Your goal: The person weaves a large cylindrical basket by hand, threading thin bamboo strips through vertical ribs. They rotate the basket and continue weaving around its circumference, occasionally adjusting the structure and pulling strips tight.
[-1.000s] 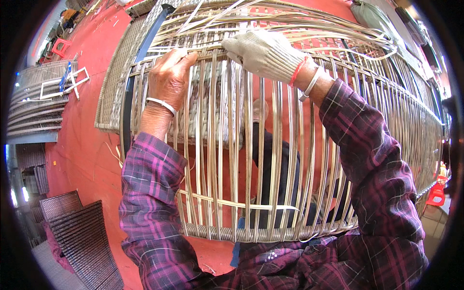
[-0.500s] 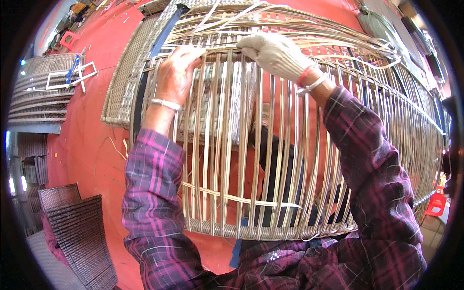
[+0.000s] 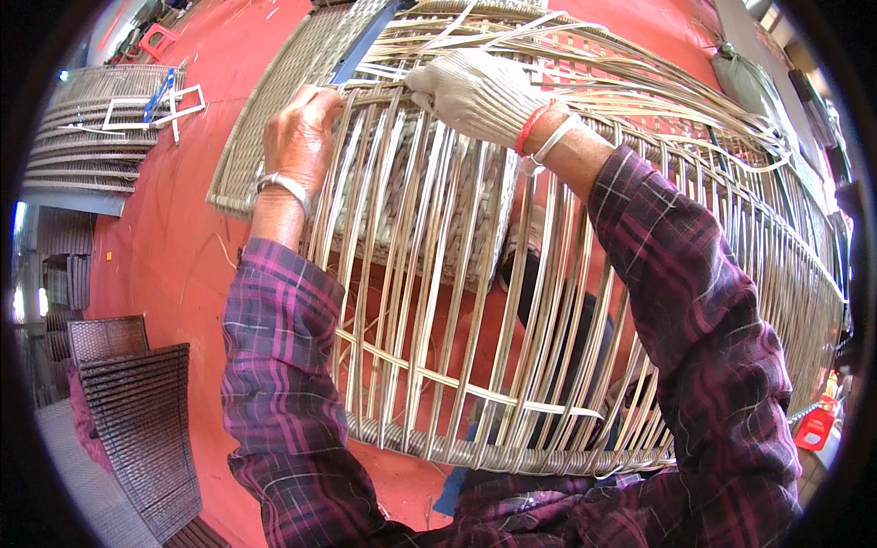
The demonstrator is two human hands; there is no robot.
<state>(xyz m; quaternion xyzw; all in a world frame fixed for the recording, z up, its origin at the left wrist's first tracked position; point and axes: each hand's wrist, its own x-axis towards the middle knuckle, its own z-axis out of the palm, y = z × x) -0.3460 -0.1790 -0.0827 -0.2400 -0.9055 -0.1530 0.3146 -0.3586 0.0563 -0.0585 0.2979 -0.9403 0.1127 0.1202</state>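
Note:
A panel of long brown and cream wicker strands (image 3: 429, 265) stretches between a wrapped near rail (image 3: 402, 438) and a far rail (image 3: 375, 89). My bare left hand (image 3: 300, 137) is closed at the left part of the far rail, fingertips pressed together. What it pinches is hidden. My right hand (image 3: 480, 99), in a cream knitted glove, curls its fingers over the same rail a little further right; its grip is hidden by the glove. A pale loose strip (image 3: 475, 391) is threaded crosswise through the strands.
Behind the panel stands a woven wicker piece (image 3: 466, 219). Loose strips (image 3: 585, 59) spread at the back, beside a green sack (image 3: 740, 78). Stacked woven panels (image 3: 91, 137) and a dark woven chair part (image 3: 137, 420) are at left. A red stool (image 3: 813, 427) is at right.
Both hands have shifted left along the far rail, keeping about the same distance between them. The panel appears further right and slightly lower in the view.

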